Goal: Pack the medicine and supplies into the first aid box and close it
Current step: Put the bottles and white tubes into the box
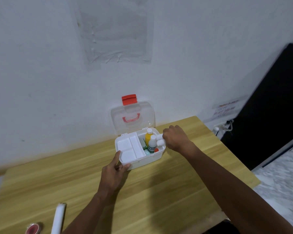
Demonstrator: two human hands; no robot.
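The white first aid box (142,162) stands open on the wooden table, its clear lid (132,115) with a red latch upright against the wall. A white divided tray (130,147) fills the box's left half. In the right half stand a yellow bottle (148,137) and a white bottle (152,144), beside small green and red items. My right hand (175,138) grips two white rolls (160,140) over the box's right end. My left hand (115,169) holds the box's front left corner, thumb on the front wall and forefinger along the left side.
A long white roll (58,217) and a red round tape (32,229) lie near the table's front left edge. The wall stands right behind the box. A dark cabinet (269,107) and a wall socket (222,127) are at the right, past the table's edge.
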